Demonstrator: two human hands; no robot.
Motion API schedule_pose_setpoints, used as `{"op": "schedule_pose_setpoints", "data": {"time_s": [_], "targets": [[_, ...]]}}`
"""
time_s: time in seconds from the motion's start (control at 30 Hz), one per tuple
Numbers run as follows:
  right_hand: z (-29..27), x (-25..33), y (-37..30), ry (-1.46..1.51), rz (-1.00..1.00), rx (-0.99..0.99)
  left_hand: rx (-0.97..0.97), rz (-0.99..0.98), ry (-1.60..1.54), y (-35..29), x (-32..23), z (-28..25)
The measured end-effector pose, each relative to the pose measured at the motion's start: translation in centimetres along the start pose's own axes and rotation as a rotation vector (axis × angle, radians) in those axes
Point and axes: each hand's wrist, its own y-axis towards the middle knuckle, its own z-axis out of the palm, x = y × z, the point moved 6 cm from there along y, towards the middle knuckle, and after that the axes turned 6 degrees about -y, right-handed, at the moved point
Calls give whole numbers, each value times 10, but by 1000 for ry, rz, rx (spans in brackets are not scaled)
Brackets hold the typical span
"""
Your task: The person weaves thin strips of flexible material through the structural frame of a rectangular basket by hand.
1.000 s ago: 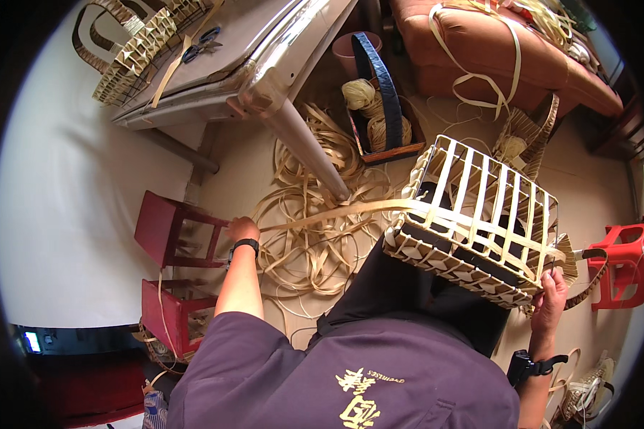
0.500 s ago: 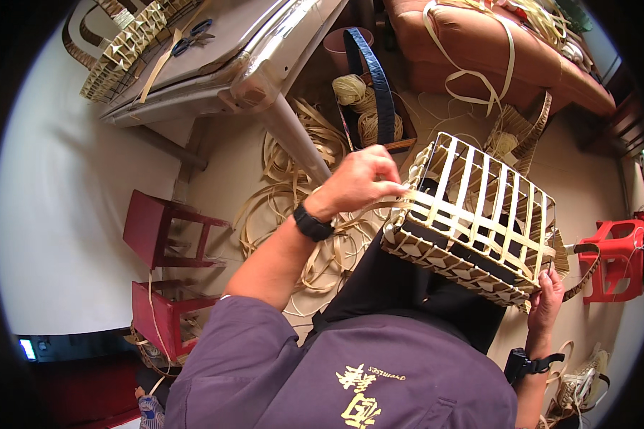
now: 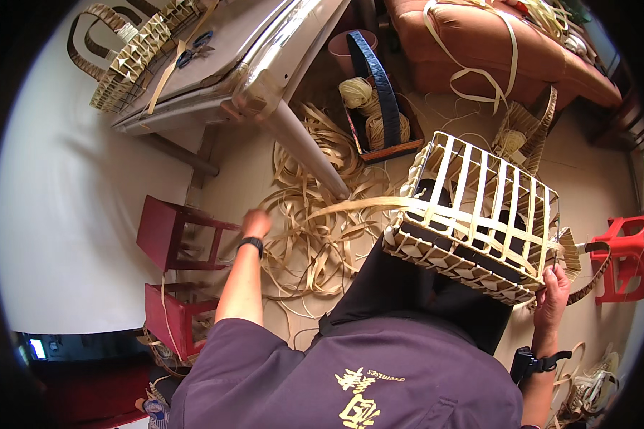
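Observation:
An open-weave basket (image 3: 479, 222) of pale flat strips over a dark wire frame rests on its side across my lap. My right hand (image 3: 552, 294) grips its near right corner, thumb against the rim. A pale flat strip (image 3: 365, 204) threads through the bars and trails out left from the basket. My left hand (image 3: 257, 223), somewhat blurred, is out left over the loose strips; its fingers are curled and seem closed on the strip, though the exact contact is hard to see.
Loose strips (image 3: 315, 264) tangle on the floor beside a table leg (image 3: 308, 146). Scissors (image 3: 194, 50) lie on the table. Behind are a blue-handled basket (image 3: 415, 143) with yarn balls and an orange couch (image 3: 472, 43). Red stools (image 3: 168, 229) stand left, another (image 3: 622, 261) right.
My left hand has moved from the basket's left edge out to the left and slightly down. The strip now stretches leftward from the basket. My right hand keeps its hold.

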Motion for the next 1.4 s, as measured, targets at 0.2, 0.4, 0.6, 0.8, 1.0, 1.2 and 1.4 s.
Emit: {"op": "schedule_pose_setpoints", "data": {"time_s": [0.2,0.4,0.6,0.8,1.0,1.2,1.4], "targets": [[-31,0,-15,-73,6,-61,234,1024,-990,-167,-363,-181],[-31,-3,-12,-66,-53,-28,146,1208,-916,-197,-384,-205],[-19,8,-23,-57,-31,-70,-196,564,-395,-51,-226,-63],[14,19,-11,-7,-69,32,-145,-272,16,16,48,21],[1,25,-25,-53,-62,-23,220,716,-1119,-53,-244,-65],[-4,19,-23,-31,-49,-69,398,1114,-1035,-197,-392,-191],[15,33,-32,-88,-65,-61,143,1071,-885,-121,-314,-148]]}}
